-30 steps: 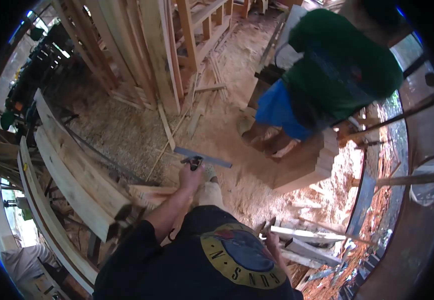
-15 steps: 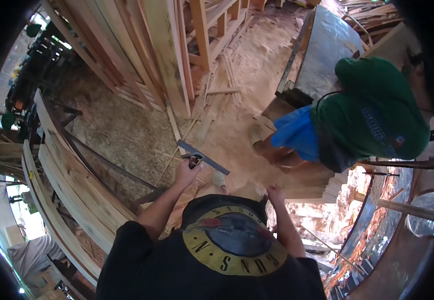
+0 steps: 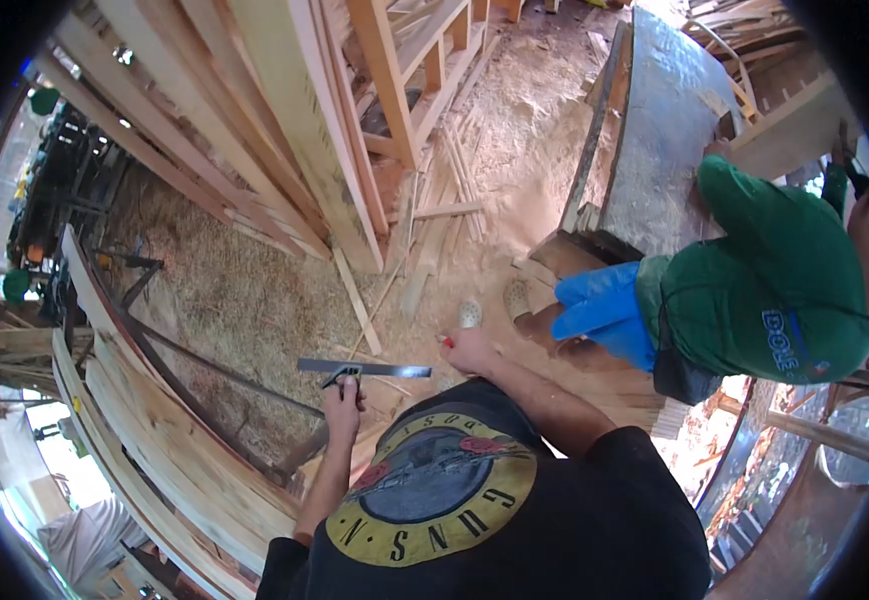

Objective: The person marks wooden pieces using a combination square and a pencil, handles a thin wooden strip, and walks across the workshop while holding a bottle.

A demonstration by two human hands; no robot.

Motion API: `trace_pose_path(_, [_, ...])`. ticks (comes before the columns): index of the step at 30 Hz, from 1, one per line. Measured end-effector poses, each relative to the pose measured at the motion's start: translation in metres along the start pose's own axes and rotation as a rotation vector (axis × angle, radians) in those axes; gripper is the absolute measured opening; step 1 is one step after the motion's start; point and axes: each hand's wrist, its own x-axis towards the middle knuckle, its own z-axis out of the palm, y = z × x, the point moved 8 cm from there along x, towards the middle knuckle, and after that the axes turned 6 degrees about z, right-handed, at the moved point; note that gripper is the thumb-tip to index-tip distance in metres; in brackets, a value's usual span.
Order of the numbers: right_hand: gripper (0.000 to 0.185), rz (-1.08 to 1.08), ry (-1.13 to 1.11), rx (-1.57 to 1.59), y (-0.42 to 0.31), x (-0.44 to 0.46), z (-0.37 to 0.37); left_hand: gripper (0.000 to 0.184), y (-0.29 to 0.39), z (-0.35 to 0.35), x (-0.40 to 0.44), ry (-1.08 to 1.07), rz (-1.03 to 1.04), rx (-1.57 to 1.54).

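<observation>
My left hand [image 3: 343,405] is closed round the dark head of a combination square [image 3: 384,371], whose metal blade lies almost level in front of me. In my right hand [image 3: 473,352], the fingers are pinched on a slim red pencil-like stick [image 3: 445,342]; just a short end of it shows. The right hand is beyond the blade's right end and apart from it. Below both hands is the sawdust-covered floor [image 3: 424,340], with thin wood strips on it.
Tall planks [image 3: 304,130] lean upright ahead, beside a wooden frame [image 3: 409,80]. Long curved boards [image 3: 154,410] lie to my left. At right, a co-worker in a green shirt [image 3: 774,260] bends by a large table-like surface [image 3: 664,120]. Wood strips [image 3: 434,240] litter the floor.
My left hand has moved left and down, and the square has swung from slanted to nearly level. My right hand has come inward and forward, showing the red stick. The co-worker has shifted.
</observation>
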Motion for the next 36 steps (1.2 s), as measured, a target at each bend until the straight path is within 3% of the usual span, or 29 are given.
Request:
trace_pose_path(8, [0.044,-0.059,-0.237,0.007,-0.034,0.068,-0.024,0.031,0.058,0.009,0.031,0.066,-0.075,0.012])
trace_pose_path(12, [0.045,-0.113,-0.216,-0.014,-0.044,0.090,-0.029,0.029,0.070,0.022,0.048,-0.023,-0.079,0.099])
trace_pose_path(14, [0.046,-0.168,-0.186,-0.017,-0.049,0.095,-0.030,0.030,0.063,0.030,0.062,-0.023,-0.094,-0.024])
trace_pose_path(20, [0.043,-0.024,-0.226,-0.038,-0.077,0.095,-0.044,0.031,0.080,0.035,0.103,-0.097,-0.121,-0.173])
trace_pose_path(24, [0.043,-0.045,-0.237,-0.136,-0.099,0.095,-0.044,0.030,0.090,0.030,0.132,-0.124,-0.166,-0.187])
trace_pose_path(27, [0.043,-0.034,-0.220,-0.186,-0.104,0.097,-0.043,0.026,0.099,0.024,0.149,-0.171,-0.080,-0.003])
trace_pose_path(29, [0.043,0.007,-0.226,-0.157,-0.105,0.101,-0.040,0.028,0.069,0.023,0.169,-0.198,-0.001,0.055])
trace_pose_path(32, [0.043,0.032,-0.135,-0.104,-0.097,0.108,-0.042,0.032,0.076,0.010,0.172,-0.175,-0.058,-0.030])
trace_pose_path(36, [0.042,0.225,-0.082,-0.147,-0.058,0.116,-0.048,0.038,0.015,-0.010,0.186,-0.074,-0.158,-0.029])
